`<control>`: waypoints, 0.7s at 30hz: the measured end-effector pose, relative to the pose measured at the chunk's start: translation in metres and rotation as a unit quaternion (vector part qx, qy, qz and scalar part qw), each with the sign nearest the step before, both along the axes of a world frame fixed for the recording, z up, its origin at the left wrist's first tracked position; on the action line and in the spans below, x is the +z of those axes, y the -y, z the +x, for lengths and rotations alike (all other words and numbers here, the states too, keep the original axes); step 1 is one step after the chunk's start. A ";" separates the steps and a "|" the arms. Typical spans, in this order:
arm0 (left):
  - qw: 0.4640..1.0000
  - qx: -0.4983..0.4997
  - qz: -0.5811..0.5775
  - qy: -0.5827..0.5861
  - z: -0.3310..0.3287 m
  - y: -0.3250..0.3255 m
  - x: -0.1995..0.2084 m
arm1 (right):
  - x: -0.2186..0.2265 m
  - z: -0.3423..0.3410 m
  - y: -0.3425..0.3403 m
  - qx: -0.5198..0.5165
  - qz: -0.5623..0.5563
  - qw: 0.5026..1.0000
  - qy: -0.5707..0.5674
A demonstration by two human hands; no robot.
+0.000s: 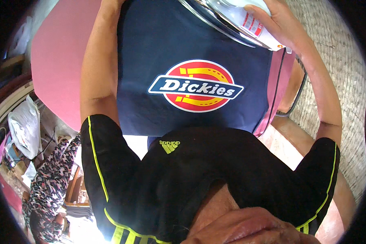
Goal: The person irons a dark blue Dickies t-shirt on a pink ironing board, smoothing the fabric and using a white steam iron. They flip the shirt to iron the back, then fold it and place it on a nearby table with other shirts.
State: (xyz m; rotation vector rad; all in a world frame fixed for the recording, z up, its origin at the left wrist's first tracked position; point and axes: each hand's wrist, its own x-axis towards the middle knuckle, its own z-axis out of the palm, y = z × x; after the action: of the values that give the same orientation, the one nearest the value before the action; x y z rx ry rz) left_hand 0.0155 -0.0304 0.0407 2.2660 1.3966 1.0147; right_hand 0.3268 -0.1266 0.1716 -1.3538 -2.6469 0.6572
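Note:
Near the top edge, my right hand is closed around the handle of a clothes iron, white with a shiny metal soleplate edge. The iron is over a dark navy garment, at its upper right part; I cannot tell whether it presses on the cloth. A red and yellow oval print with a blue band lies in the garment's middle. My left forearm runs up along the garment's left side. The left hand itself is cut off by the top edge.
Under the garment is a pink ironing board. A black cord runs down its right side. At lower left are a white plastic bag, a patterned cloth and wooden furniture. A grey ridged surface lies at right.

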 end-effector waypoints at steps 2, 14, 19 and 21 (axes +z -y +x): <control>0.999 -0.031 0.004 0.017 0.002 -0.001 0.005 | 0.006 -0.002 0.002 0.002 0.013 1.000 0.020; 0.985 -0.153 -0.063 -0.050 -0.014 -0.029 0.009 | 0.013 -0.041 0.027 -0.082 0.052 0.994 -0.049; 0.980 -0.188 0.014 -0.055 -0.038 -0.055 -0.024 | -0.031 -0.110 -0.003 -0.097 0.062 0.989 -0.097; 0.985 -0.168 0.002 0.028 -0.038 -0.041 -0.018 | -0.048 -0.118 -0.010 -0.138 0.098 0.978 -0.120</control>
State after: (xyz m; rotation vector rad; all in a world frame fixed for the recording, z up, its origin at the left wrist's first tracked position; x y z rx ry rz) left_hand -0.0221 0.0108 0.0224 2.3497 0.9446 0.9575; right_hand 0.2085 -0.1167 0.1232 -1.4448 -2.2154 0.4750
